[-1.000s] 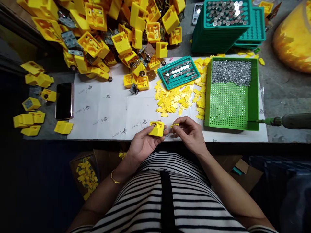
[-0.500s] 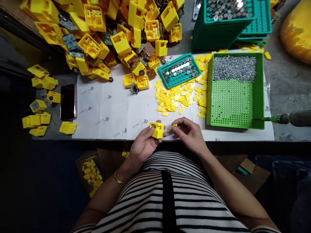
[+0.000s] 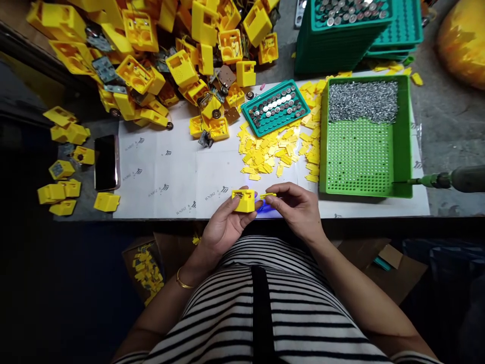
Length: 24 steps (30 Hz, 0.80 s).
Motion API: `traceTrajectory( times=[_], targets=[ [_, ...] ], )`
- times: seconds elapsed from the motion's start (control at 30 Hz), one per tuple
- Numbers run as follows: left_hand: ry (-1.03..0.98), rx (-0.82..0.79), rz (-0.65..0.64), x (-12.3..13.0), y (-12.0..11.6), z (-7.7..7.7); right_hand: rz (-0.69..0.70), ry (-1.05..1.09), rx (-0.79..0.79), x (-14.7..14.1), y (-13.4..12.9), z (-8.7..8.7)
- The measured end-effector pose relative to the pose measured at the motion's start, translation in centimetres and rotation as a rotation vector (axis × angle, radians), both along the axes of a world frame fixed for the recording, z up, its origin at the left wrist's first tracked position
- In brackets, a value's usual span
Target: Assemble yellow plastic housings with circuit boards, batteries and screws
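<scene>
My left hand [image 3: 223, 225] is closed around a small yellow plastic housing [image 3: 246, 202], whose recess with small metal parts faces up. Just to its right, my right hand [image 3: 297, 207] pinches a thin yellow plastic cover [image 3: 268, 195] between thumb and forefinger. The cover and the housing are a short gap apart. A blue-violet glow falls on the paper below and between the hands. Beyond them lies a loose pile of similar yellow covers [image 3: 265, 154], with a teal tray of button cells [image 3: 276, 108] at its far edge.
A green basket [image 3: 404, 151] of small metal screws stands at right, with a power screwdriver [image 3: 447, 180] pointing over its rim. Yellow housings [image 3: 182, 68] with wired parts heap at the back left. A phone [image 3: 106, 163] lies at left; stacked teal trays [image 3: 329, 50] stand behind.
The housing has turned slightly in my left hand, and the cover now lies flatter, pointing toward it. A blue-violet glow has appeared on the paper. The camera view has shifted slightly.
</scene>
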<state>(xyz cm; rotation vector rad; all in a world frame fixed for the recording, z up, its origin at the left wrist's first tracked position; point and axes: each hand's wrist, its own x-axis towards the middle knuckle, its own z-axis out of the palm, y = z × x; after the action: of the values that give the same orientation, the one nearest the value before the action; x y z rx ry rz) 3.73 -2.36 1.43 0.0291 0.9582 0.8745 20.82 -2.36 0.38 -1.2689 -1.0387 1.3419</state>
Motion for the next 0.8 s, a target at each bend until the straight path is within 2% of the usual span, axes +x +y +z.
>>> traceTrajectory(
  times=[0.1, 0.37, 0.6, 0.7, 0.8],
  targets=[
    [0.014, 0.011, -0.014, 0.0, -0.1, 0.0, 0.043, 0.014, 0.031, -0.3, 0.2, 0.4],
    [0.079, 0.111, -0.053, 0.1, -0.5, -0.1, 0.112, -0.177, 0.154, -0.5, 0.4, 0.2],
    [0.226, 0.209, -0.107, 0.0, -0.7, 0.6, 0.010, -0.408, 0.359, -1.2, -0.5, -0.6],
    [0.253, 0.218, -0.108, 0.0, -0.7, 0.6, 0.061, -0.325, 0.262, -0.9, -0.5, -0.5],
    [0.259, 0.222, -0.114, 0.1, -0.8, 0.5, 0.088, -0.048, 0.039, 0.0, -0.4, 0.0]
  ],
)
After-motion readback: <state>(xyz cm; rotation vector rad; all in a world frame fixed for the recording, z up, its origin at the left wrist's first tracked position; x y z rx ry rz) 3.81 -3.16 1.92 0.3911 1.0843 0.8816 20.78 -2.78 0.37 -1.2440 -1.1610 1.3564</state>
